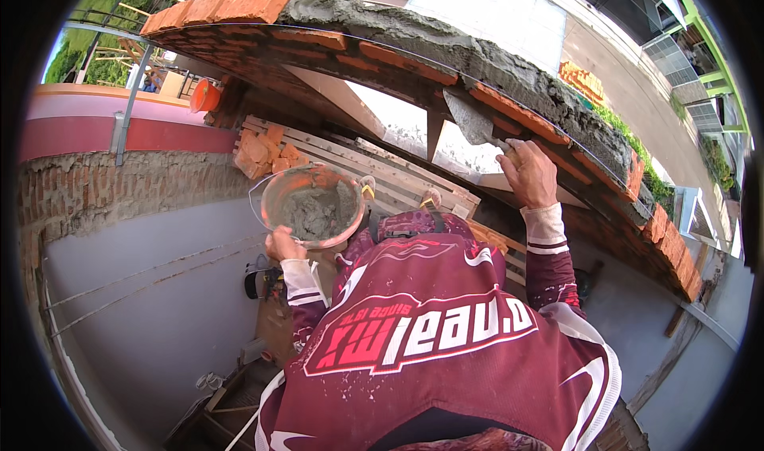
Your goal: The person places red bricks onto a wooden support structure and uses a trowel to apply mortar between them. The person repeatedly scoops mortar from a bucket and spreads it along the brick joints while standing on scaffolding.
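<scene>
My right hand (pixel 532 174) is closed round the handle of a trowel (pixel 469 118), whose grey, mortar-smeared blade lies against the near side of the brick wall (pixel 398 61). Along the wall's top runs a rough bed of wet mortar (pixel 477 57). To my left, an orange bucket (pixel 350 230) holds a heap of grey mortar (pixel 314 212). My left hand (pixel 283 246) grips the bucket's near left rim, fingers curled over the edge. The bucket's wire handle hangs at its left side.
Loose bricks (pixel 259 152) are heaped on wooden planks (pixel 390 169) beyond the bucket. Laid bricks (pixel 255 4) top the wall's left end, others (pixel 672 252) its right. A thin string follows the wall. A second orange bucket (pixel 204 95) stands far left, near a metal post (pixel 132 105).
</scene>
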Available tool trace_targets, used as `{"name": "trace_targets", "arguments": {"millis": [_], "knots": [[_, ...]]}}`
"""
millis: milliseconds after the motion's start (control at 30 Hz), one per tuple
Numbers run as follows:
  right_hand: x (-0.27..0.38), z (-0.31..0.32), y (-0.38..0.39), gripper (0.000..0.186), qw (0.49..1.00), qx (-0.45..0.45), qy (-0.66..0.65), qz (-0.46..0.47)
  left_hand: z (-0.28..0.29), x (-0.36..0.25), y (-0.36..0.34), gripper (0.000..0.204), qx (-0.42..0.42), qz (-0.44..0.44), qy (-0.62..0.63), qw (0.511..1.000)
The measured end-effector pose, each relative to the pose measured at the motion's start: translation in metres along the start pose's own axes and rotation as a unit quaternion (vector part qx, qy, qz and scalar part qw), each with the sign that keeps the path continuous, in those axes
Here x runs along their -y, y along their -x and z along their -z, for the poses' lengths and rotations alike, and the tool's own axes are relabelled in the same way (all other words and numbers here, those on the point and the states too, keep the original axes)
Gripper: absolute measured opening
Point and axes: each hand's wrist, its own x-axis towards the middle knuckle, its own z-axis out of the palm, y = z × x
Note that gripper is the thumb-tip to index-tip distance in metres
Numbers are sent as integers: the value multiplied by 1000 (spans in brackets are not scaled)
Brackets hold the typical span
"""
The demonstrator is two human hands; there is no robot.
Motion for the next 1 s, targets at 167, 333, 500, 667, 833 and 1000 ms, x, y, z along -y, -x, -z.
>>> {"name": "trace_targets", "arguments": {"millis": [167, 333, 500, 667, 833, 1000], "knots": [[12, 21, 7, 34, 994, 102, -4, 50, 11, 14, -9, 31, -5, 9, -34, 999], [34, 29, -20, 34, 946, 274, -137, 108, 13, 20, -10, 29, 6, 0, -20, 1000], [32, 13, -49, 37, 976, 111, -188, 5, 14, 17, 2, 25, 9, 24, 0, 1000], [14, -10, -28, 38, 974, 149, -170, 4, 15, 15, 1, 25, -12, 19, -8, 1000], [21, -79, -18, 40, 978, 192, -80, 23, 12, 19, -1, 25, -29, 8, 11, 999], [18, -97, -18, 42, 993, 102, -12, -54, 25, 9, -3, 20, -27, 23, 56, 998]]}}
